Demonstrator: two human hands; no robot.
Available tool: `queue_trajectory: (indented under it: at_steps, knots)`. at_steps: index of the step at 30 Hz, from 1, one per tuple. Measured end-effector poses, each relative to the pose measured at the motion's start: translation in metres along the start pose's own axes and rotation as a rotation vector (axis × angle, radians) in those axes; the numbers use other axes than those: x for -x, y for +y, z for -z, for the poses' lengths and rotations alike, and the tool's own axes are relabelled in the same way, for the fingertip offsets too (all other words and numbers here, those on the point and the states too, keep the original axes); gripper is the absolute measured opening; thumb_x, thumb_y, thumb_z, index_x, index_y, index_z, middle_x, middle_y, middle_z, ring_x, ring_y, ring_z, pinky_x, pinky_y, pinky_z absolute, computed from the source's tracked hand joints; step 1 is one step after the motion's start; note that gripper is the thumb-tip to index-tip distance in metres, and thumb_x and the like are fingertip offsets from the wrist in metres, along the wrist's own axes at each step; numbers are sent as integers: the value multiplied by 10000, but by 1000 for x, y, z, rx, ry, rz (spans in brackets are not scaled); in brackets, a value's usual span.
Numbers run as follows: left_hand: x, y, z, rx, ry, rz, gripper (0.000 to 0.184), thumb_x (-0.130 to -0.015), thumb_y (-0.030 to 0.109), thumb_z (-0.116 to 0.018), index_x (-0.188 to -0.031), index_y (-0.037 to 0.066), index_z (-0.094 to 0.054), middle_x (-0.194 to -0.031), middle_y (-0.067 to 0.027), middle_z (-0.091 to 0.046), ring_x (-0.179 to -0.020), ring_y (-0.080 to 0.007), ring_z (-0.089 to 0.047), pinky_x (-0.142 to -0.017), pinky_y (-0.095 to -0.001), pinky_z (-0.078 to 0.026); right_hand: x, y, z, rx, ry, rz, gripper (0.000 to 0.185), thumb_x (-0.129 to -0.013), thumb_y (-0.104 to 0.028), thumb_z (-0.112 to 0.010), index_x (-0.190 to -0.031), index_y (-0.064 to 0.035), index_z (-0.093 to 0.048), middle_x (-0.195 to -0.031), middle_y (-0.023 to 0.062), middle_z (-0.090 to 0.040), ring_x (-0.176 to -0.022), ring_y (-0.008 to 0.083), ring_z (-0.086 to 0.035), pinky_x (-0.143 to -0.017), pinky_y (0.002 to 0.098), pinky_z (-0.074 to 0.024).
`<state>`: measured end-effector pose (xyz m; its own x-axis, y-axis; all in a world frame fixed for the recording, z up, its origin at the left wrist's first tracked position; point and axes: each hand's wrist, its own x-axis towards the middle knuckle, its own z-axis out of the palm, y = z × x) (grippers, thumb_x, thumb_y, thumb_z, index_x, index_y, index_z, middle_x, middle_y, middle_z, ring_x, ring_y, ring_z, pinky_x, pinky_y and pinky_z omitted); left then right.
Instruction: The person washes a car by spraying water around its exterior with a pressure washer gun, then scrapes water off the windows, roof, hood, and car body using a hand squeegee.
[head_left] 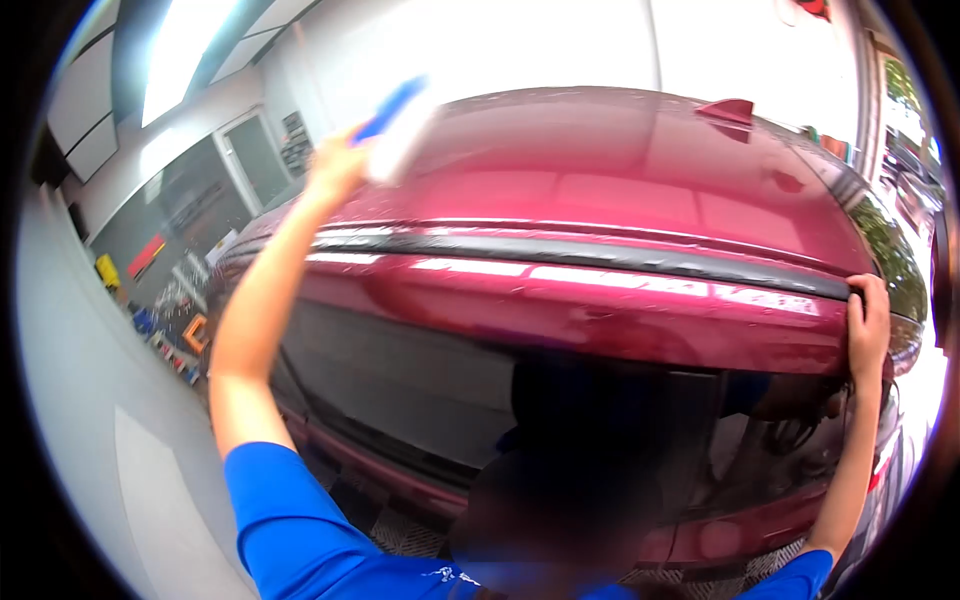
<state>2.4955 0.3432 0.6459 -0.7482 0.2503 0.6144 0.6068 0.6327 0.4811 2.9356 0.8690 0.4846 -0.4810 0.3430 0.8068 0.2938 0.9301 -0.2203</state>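
My left hand (338,166) is raised at the far left part of a wet, dark red car roof (590,150). Its fingers are closed round a flat blue-and-white tool (402,125), too smeared by motion to name its kind. Whether the tool touches the roof I cannot tell. At the right end of the roof's side edge, my right hand (868,318) rests against the bodywork. Its fingers lie over the end of the black roof strip (600,258) and hold no loose thing.
Dark side windows (410,385) reflect the room below the roof edge. A red fin antenna (728,112) sticks up from the roof at the right. Tools and an orange item (195,333) stand along the left wall. A patterned floor (405,535) shows beneath the car.
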Motion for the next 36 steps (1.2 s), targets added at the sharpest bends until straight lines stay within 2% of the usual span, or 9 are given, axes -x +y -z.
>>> queue_trajectory:
  at_steps: [4,8,13,16,18,22,23,32,36]
  knots:
    - [106,97,-33,277,-220,-601,398,-872,135,-632,-1260,63,-580,-1213,-139,-625,-1117,-184,-576,-985,-301,-411,2,31,-7,-29,-23,-9,211,-905,-120,-440,-1058,-4,-531,-1124,139,-532,-1121,292,-504,-996,334,-346]
    - [109,-56,51,248,-187,-244,462,-847,156,-615,-1303,116,-553,-1182,-140,-639,-1093,-183,-589,-965,-323,-435,4,61,-13,-33,-17,38,229,-909,-116,-438,-1087,0,-523,-1174,131,-522,-1160,273,-484,-1025,322,-321]
    - [105,-248,237,-1047,310,227,360,-794,241,-623,-1141,154,-653,-987,-157,-681,-917,-336,-654,-815,-398,-515,-1,76,-19,-23,-31,-48,250,-956,-154,-432,-1104,13,-546,-1163,134,-551,-1140,260,-510,-1020,312,-330]
    - [94,-147,215,-507,270,143,395,-836,254,-633,-1208,121,-626,-1055,-146,-681,-880,-248,-688,-779,-353,-533,-24,-124,-41,-278,103,58,335,-988,-188,-410,-1224,8,-544,-1231,142,-559,-1173,237,-505,-1019,316,-341]
    - [75,-124,154,-62,192,-450,407,-859,181,-638,-1255,95,-593,-1075,-122,-687,-985,-134,-631,-855,-304,-493,-26,-296,-50,-362,-90,128,342,-965,-235,-454,-1174,15,-559,-1190,158,-562,-1179,234,-499,-1025,308,-329]
    - [52,-87,75,206,-254,-540,412,-836,221,-666,-1236,145,-608,-1128,-156,-657,-1029,-227,-634,-918,-330,-461,-19,-478,-87,-361,-337,85,370,-940,-332,-498,-1208,-82,-551,-1246,130,-531,-1227,287,-466,-1076,535,-241]
    - [33,-117,74,184,-241,-479,416,-837,227,-656,-1242,149,-605,-1110,-152,-666,-1010,-219,-638,-908,-332,-466,-17,-479,-111,-127,-234,77,379,-932,-354,-509,-1231,-122,-536,-1270,101,-524,-1242,283,-452,-1062,632,-187]
    - [-91,-592,315,-900,217,528,440,-819,383,-660,-1063,17,-678,-1052,-204,-668,-1021,-310,-652,-865,-397,-517,-3,-502,-127,-39,106,182,270,-851,-168,-542,-1050,-7,-630,-1089,162,-613,-1059,353,-560,-936,401,-420]
    - [-110,-433,231,-296,167,76,432,-806,307,-632,-1226,206,-629,-865,-97,-691,-749,-166,-649,-669,-336,-497,-4,-507,-124,-39,63,148,298,-857,-138,-505,-1089,1,-628,-1141,185,-609,-1108,347,-559,-981,383,-400]
